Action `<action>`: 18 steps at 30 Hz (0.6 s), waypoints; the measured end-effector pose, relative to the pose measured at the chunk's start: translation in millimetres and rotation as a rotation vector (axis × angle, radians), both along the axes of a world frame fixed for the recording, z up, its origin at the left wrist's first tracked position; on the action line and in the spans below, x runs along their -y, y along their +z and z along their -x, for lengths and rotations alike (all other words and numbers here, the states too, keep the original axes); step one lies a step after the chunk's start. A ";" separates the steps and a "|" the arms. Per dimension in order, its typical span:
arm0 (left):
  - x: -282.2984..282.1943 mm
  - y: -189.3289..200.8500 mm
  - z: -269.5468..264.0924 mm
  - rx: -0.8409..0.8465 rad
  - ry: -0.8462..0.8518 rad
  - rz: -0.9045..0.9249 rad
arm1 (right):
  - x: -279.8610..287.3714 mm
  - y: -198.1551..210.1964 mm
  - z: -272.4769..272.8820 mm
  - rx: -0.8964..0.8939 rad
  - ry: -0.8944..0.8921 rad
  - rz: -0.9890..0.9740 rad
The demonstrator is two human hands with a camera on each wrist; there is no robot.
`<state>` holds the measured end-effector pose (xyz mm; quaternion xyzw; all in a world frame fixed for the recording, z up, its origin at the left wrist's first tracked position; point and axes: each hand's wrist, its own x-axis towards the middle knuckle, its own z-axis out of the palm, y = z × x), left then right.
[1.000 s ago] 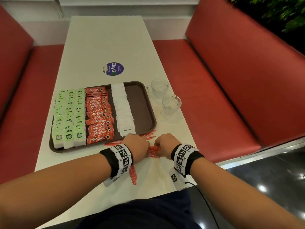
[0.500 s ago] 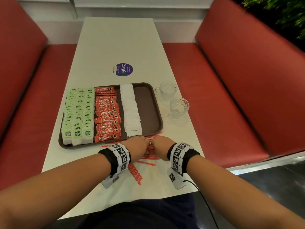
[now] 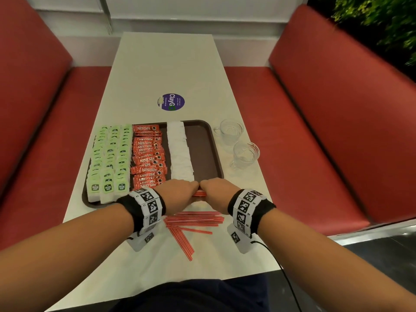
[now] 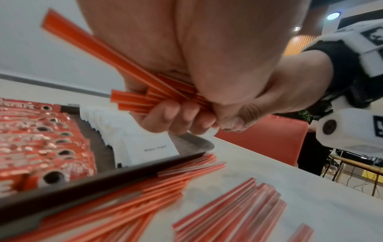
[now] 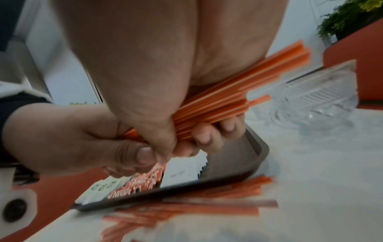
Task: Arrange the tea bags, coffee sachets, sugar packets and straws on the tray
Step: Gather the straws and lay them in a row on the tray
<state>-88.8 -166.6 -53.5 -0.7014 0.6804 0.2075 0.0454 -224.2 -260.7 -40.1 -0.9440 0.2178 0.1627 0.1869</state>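
Both hands meet just above the near rim of the tray (image 3: 219,154). Left hand (image 3: 177,194) and right hand (image 3: 217,193) each have fingers curled round one shared bundle of straws (image 4: 132,99), lifted clear of the counter (image 3: 166,68). Loose straws (image 3: 193,221) lie on the counter below the wrists (some touching the tray's near edge). On the tray: tea bags (image 3: 110,158) at left, coffee sachets (image 3: 148,156) beside them, sugar packets (image 3: 180,152) next; the rightmost strip is bare. Two glass cups (image 3: 236,143) stand right of the tray.
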 end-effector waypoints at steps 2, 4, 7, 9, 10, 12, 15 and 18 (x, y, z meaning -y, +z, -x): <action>-2.2 5.9 -8.4 0.009 0.011 -0.004 | 7.2 14.2 -2.6 0.050 -0.012 -0.025; -3.8 13.1 -17.0 -0.003 0.052 0.013 | 17.6 28.8 -1.7 0.084 -0.040 -0.055; -5.2 21.8 -24.9 -0.014 0.113 0.034 | 30.9 40.1 0.6 0.138 -0.105 -0.120; -5.9 26.1 -25.5 -0.015 0.118 0.038 | 32.8 42.7 -1.5 0.130 -0.097 -0.129; -6.2 27.6 -25.2 -0.013 0.111 0.034 | 32.1 43.2 -3.1 0.108 -0.085 -0.128; -6.0 30.2 -25.0 -0.017 0.096 0.015 | 29.2 44.5 -6.4 0.060 -0.044 -0.112; -4.9 32.3 -24.7 -0.021 0.076 -0.015 | 25.4 42.9 -10.3 0.019 0.025 -0.078; -2.4 33.1 -24.2 -0.005 0.074 -0.025 | 23.7 36.6 -14.8 -0.022 0.051 -0.043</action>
